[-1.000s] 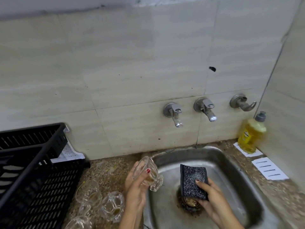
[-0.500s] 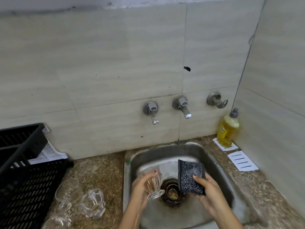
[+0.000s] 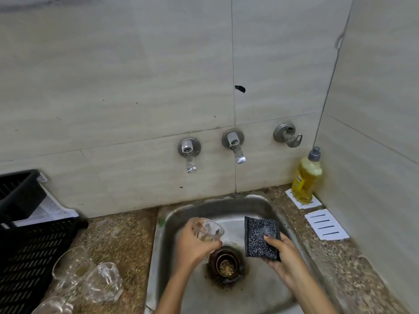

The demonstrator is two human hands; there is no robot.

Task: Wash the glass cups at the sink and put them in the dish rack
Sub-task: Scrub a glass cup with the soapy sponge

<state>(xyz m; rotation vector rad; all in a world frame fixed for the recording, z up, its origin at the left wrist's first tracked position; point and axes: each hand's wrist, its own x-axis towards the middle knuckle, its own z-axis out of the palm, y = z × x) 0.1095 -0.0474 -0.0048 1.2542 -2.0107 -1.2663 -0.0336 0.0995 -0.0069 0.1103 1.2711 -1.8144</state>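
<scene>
My left hand [image 3: 195, 243] grips a clear glass cup [image 3: 210, 230] over the steel sink [image 3: 226, 205], its mouth tilted to the right. My right hand [image 3: 283, 252] holds a dark speckled scrub sponge [image 3: 260, 236] upright beside the cup, a short gap between them. Three more glass cups [image 3: 102, 282] lie and stand on the speckled counter left of the sink. The black slatted dish rack [image 3: 29, 243] sits at the far left.
Two taps [image 3: 189, 155] and a third wall fitting [image 3: 288, 134] stick out of the tiled wall above the sink; no water runs. A yellow soap bottle [image 3: 306, 177] stands in the right corner. The rusty drain [image 3: 226, 266] lies below my hands.
The left hand carried the cup from the sink's left rim to over the basin and tipped it toward the sponge. The view shifted right and down.
</scene>
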